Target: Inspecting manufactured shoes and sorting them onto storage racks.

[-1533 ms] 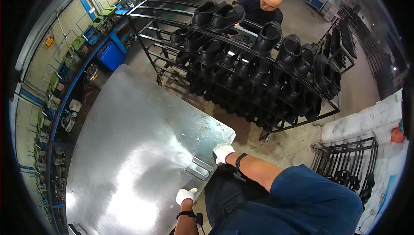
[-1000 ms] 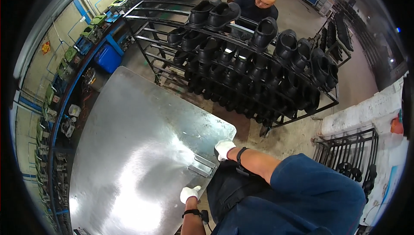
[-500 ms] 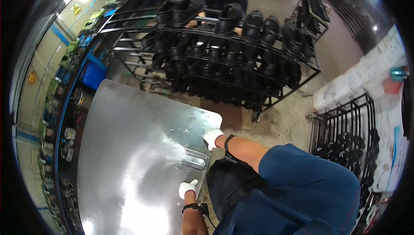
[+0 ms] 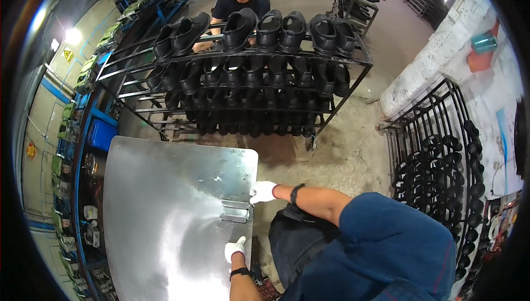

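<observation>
A large bare metal table (image 4: 149,190) fills the lower left. My left hand (image 4: 234,249) in a white glove rests on it near the right edge. The thumb stands out from the fingers, and the hand holds nothing visible. Farther up that edge, my right hand (image 4: 264,192), also gloved in white, touches the table's rim. How far its fingers curl round the rim I cannot make out. Between my hands lies a small metal fixture (image 4: 234,211) with parallel raised bars, fixed or set on the tabletop; neither hand touches it.
Beyond the table, a black metal rack (image 4: 359,75) carries several rows of black shoes (image 4: 237,30). A person (image 4: 243,3) stands behind it. Another shoe rack (image 4: 425,113) leans along the right wall. Machinery (image 4: 69,152) lines the left side, beside a blue bin (image 4: 103,134).
The view has turned, so the table and rack sit straighter and the rack lies farther left. Both my hands stay at the table's right edge with the fixture between them.
</observation>
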A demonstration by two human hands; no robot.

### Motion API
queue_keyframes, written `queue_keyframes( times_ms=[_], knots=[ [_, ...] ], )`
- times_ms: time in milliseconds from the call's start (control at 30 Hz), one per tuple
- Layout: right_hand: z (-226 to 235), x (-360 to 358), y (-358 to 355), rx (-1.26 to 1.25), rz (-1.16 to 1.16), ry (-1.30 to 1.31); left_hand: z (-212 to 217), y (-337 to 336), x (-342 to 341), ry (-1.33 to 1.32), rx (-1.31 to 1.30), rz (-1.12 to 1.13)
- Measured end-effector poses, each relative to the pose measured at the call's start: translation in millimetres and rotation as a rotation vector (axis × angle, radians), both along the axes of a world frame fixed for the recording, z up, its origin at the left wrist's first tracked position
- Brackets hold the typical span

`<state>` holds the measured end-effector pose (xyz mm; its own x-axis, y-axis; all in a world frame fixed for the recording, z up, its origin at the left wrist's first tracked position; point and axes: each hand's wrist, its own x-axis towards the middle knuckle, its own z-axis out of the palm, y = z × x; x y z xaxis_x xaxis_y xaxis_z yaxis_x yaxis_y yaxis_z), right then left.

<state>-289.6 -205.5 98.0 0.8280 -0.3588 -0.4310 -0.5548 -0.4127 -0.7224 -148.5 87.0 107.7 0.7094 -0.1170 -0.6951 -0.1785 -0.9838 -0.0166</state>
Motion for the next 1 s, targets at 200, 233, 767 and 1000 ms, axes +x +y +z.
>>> queue_keyframes(
  times_ms=[200,233,767,1000],
  knots=[
    [44.4,-112.3,-42.7,0.059,-0.336,-0.016,6.3,32.2,-22.6,-0.172,-0.047,-0.071],
    [51.8,-133.1,-63.5,-0.054,-0.445,-0.085,10.5,32.5,-26.3,-0.195,-0.12,-0.058],
    [266.9,-231.5,-365.5,-1.06,-1.259,-0.545,-38.0,-25.1,-72.9,0.207,-0.239,0.613],
    [240.0,-219.6,-396.9,-0.844,-1.283,-0.676,10.1,-167.5,-85.1,0.13,-0.507,-0.143]
  ],
)
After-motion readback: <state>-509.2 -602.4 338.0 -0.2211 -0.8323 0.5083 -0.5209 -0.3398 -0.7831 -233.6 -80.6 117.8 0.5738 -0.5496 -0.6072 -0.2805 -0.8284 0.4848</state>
